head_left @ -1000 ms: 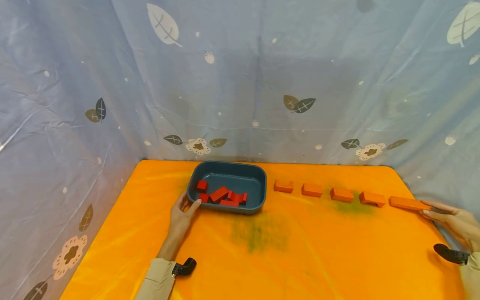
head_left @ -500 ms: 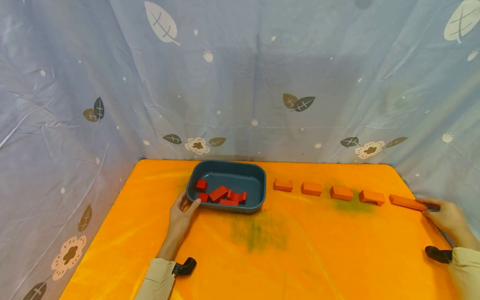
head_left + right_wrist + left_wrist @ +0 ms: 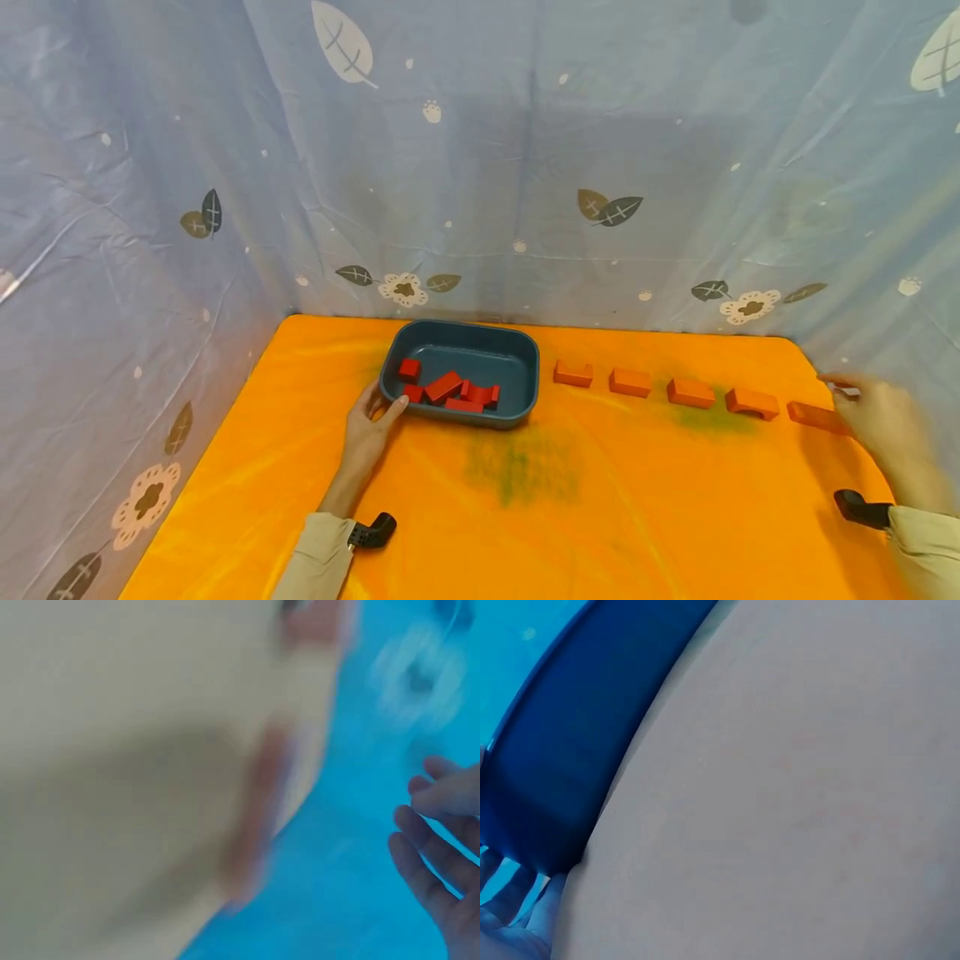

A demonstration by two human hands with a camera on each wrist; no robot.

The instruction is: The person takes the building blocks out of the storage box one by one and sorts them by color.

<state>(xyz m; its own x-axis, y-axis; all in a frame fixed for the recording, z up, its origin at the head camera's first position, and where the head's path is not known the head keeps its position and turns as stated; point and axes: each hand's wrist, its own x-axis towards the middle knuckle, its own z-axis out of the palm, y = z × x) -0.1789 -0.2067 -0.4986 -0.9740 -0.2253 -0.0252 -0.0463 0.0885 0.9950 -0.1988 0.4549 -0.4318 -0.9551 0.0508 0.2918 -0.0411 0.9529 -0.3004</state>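
Note:
My left hand (image 3: 367, 433) grips the near-left corner of a dark blue-grey rectangular tub (image 3: 491, 362), thumb over the rim. Its fingers (image 3: 544, 907) lie along the tub's outer wall in the left wrist view. Red wooden blocks (image 3: 444, 387) of several shapes lie inside the tub. At the table's right edge, my right hand (image 3: 892, 425) hovers above the end of a long flat block (image 3: 816, 417) lying on the table. In the right wrist view this hand (image 3: 450, 840) has loosely bent fingers with nothing between them, apart from the blurred block (image 3: 259, 817).
To the right of the tub, a row of blocks continues toward the long one: a notched block (image 3: 573, 375), two plain blocks (image 3: 630, 382) and an arched block (image 3: 752, 405). An orange cloth (image 3: 600, 517) covers the table. Patterned curtains (image 3: 487, 167) hang behind and at both sides.
The right hand has let go of the long block's end and risen off it. That block now lies slightly straighter in the row. My left hand keeps its place on the tub.

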